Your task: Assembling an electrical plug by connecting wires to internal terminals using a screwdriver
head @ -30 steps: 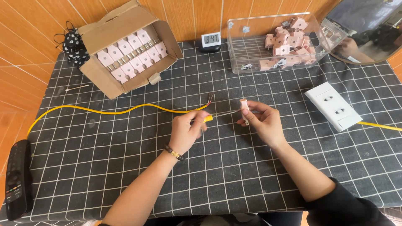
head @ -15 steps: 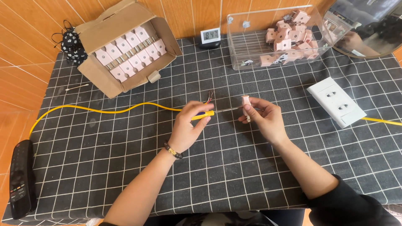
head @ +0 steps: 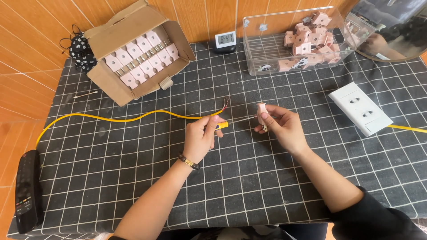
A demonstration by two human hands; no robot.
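Observation:
My left hand (head: pixel 201 135) grips a small screwdriver (head: pixel 223 124) with a yellow handle; its thin shaft reaches right to a small pink plug (head: pixel 261 111). My right hand (head: pixel 281 126) holds that plug upright between thumb and fingers. A yellow cable (head: pixel 129 118) snakes over the black checked tablecloth (head: pixel 133 178) from the left, and its stripped end (head: pixel 227 104) lies just above my left hand, touched by neither hand.
An open cardboard box (head: pixel 133 53) of pink plugs stands at the back left. A clear plastic bin (head: pixel 293 40) with more plugs is at the back right. There is also a white socket block (head: pixel 360 108), a small clock (head: pixel 225 40), a black remote (head: pixel 27 191) and a round mirror (head: pixel 391 31).
Both hands stay almost in place, with the screwdriver tip kept at the plug. Only the view shifts slightly.

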